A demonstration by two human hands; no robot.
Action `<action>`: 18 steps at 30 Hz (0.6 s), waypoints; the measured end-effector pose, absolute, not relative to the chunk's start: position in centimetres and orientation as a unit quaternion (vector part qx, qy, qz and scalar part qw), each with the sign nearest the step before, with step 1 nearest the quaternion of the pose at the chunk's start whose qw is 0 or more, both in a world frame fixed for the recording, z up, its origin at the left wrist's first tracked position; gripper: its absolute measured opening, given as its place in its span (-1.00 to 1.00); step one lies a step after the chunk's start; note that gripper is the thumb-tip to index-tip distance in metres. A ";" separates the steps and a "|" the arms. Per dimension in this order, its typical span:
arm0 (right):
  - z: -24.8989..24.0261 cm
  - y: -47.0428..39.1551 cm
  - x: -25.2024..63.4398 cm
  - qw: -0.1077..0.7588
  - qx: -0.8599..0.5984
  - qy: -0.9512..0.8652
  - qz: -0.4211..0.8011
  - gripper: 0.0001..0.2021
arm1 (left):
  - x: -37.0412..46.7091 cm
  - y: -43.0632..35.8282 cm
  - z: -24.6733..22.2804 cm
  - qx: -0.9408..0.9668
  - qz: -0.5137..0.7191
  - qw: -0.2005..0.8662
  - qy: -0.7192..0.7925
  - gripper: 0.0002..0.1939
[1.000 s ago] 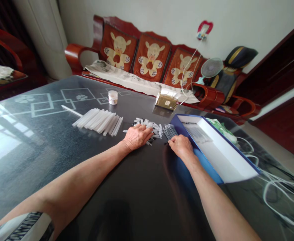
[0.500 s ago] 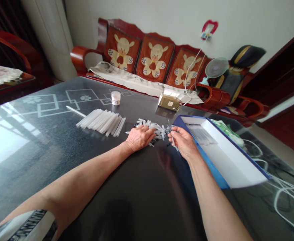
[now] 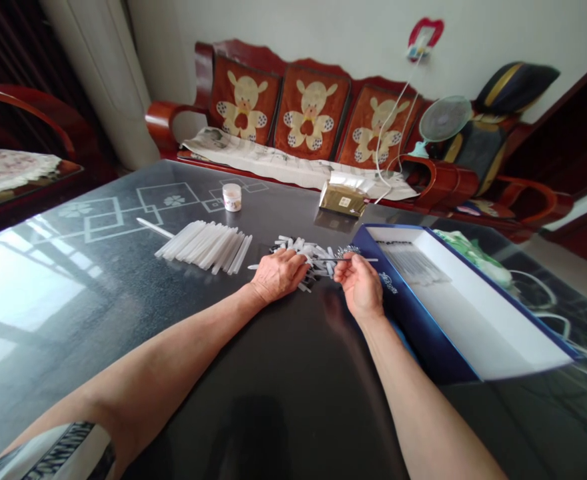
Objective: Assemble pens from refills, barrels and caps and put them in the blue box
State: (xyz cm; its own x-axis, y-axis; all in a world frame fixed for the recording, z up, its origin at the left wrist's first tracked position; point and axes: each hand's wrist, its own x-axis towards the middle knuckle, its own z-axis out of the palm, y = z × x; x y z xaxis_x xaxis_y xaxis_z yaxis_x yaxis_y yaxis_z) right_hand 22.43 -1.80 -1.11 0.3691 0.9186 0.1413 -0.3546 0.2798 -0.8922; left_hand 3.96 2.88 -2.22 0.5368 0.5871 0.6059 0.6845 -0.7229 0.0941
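Centrally in frame, the right hand [image 3: 362, 285] pinches a slim, dark, pale-ended rod [image 3: 330, 259]; the left hand [image 3: 279, 275] covers white pieces [image 3: 317, 253], grip hidden.

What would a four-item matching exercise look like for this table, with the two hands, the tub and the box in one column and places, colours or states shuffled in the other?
1. Left hand
2. Right hand
3. Small tub
4. Box

A. Stands beyond the row of white tubes
B. Pinches a thin rod
C. Dark blue outside, white inside
D. Lies palm down at a pile of small pieces

Pairs: 1-D, 2-B, 3-A, 4-C
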 end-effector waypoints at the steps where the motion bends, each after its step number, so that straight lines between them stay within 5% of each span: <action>1: -1.2 -1.8 22.4 0.721 -0.408 -0.350 0.437 -0.77 | 4.0 2.9 -2.2 -0.873 -0.316 0.077 -0.363 -0.68; 18: -1.0 -2.6 20.3 0.600 -0.460 -0.438 0.486 -0.72 | 3.9 2.5 -2.1 -0.885 -0.309 0.077 -0.340 -0.67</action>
State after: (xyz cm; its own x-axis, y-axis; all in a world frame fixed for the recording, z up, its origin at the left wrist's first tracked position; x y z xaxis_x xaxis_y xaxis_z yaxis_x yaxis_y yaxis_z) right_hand 20.34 -2.59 -0.96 0.1435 0.9865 0.0793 -0.1805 0.1049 -0.9780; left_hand 3.89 2.54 -2.11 0.5770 0.5541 0.6001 0.6497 -0.7566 0.0740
